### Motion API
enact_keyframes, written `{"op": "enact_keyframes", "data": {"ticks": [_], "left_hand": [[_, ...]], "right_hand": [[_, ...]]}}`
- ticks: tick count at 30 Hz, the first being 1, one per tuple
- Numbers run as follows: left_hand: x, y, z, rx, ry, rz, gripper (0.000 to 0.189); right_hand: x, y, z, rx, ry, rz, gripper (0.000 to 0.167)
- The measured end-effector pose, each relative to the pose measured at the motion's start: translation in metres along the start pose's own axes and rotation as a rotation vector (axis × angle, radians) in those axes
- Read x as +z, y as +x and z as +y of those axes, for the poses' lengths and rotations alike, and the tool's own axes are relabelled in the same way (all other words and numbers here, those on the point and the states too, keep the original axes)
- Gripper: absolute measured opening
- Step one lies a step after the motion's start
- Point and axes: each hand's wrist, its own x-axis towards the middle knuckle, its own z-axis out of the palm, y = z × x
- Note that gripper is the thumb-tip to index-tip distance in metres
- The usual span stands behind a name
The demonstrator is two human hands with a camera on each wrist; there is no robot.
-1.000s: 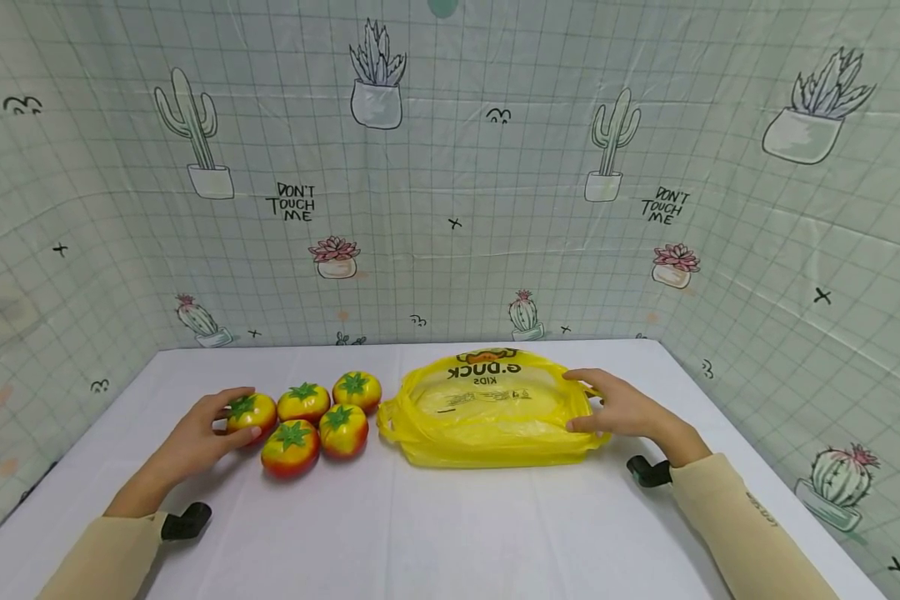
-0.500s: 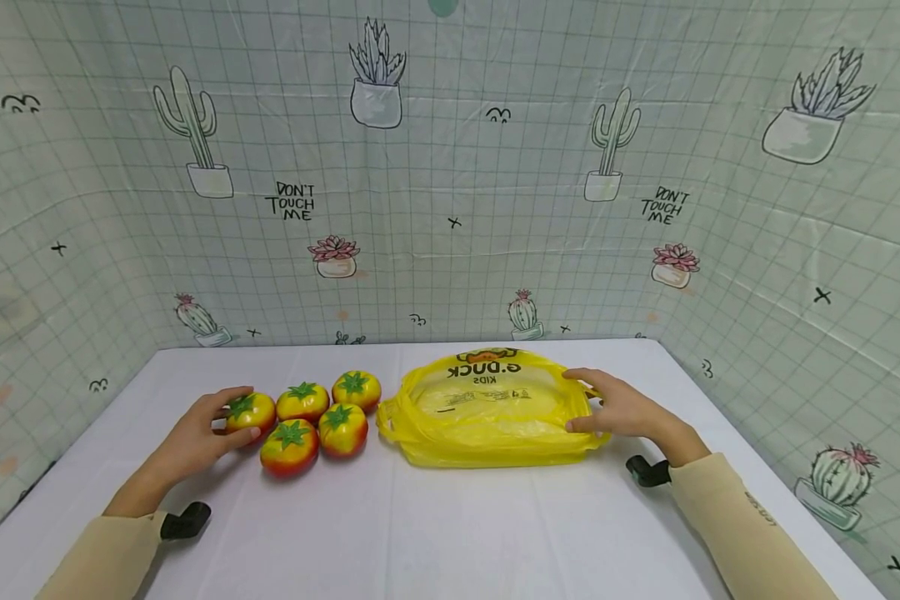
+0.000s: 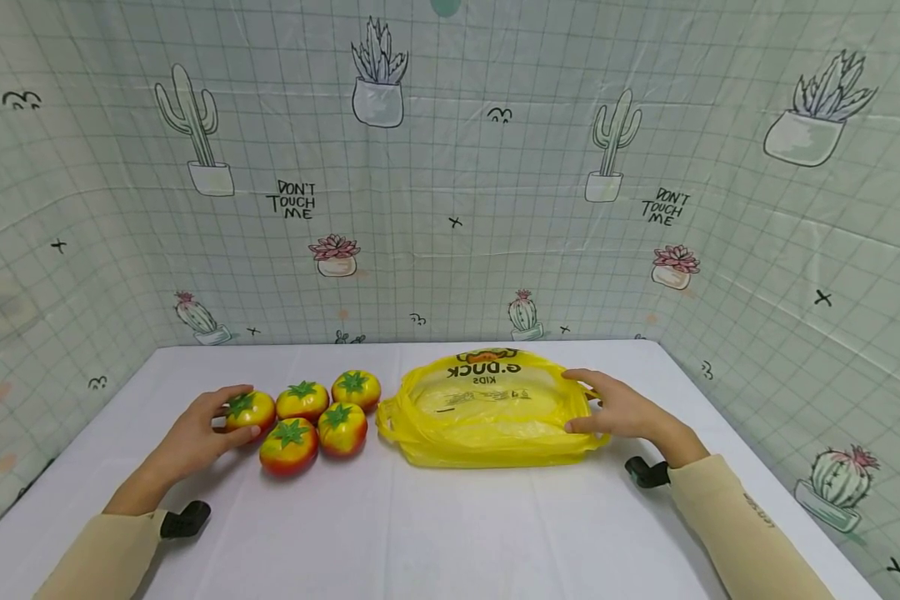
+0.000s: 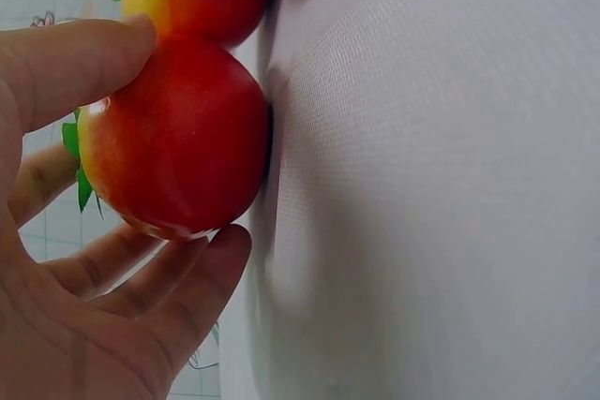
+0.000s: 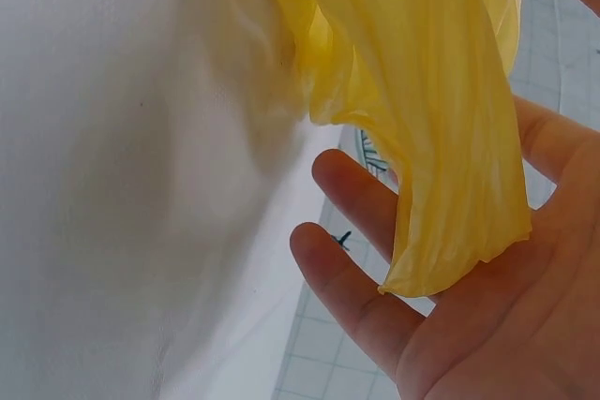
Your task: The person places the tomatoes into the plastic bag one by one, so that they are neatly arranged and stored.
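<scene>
Several glossy red-and-yellow tomatoes with green leaf tops lie grouped on the left of the table. My left hand (image 3: 198, 433) curls round the leftmost tomato (image 3: 253, 413). In the left wrist view, the thumb lies against that tomato (image 4: 183, 142) and fingertips touch its other side; it rests on the cloth. Right of the group, a yellow plastic bag (image 3: 495, 425) lies spread with its mouth gaping and print on its inner wall. My right hand (image 3: 621, 407) spreads thumb and fingers around the bag's right end. The bag's handle (image 5: 459, 175) hangs across the relaxed fingers in the right wrist view.
A front tomato (image 3: 290, 447) and others stand close beside the held one. White cloth covers the table (image 3: 435, 533). A patterned curtain (image 3: 450, 167) with cactus drawings encloses the back and sides. Black wrist-worn devices (image 3: 186, 520) stick out from the sleeves.
</scene>
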Motion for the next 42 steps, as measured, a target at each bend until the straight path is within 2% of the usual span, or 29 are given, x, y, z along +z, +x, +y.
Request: {"op": "enact_keyframes", "data": {"ticks": [8,17,27,34,42], "left_hand": [[0.001,0.0,-0.002,0.006,0.002,0.009,0.068],[0.001,0.0,0.0,0.01,0.005,0.024,0.069],[-0.003,-0.002,0.005,0.064,-0.01,0.092,0.066],[-0.005,-0.004,0.012,0.059,-0.036,0.116,0.065],[-0.006,-0.004,0.019,0.101,-0.02,0.159,0.065]], "right_hand": [[-0.001,-0.001,-0.001,-0.019,0.002,0.001,0.082],[-0.001,-0.002,-0.003,-0.004,0.003,-0.004,0.083],[-0.001,-0.002,-0.003,-0.02,0.006,0.008,0.082],[0.0,-0.002,-0.002,-0.028,0.005,0.007,0.082],[0.0,-0.002,-0.001,-0.027,-0.001,0.01,0.083]]}}
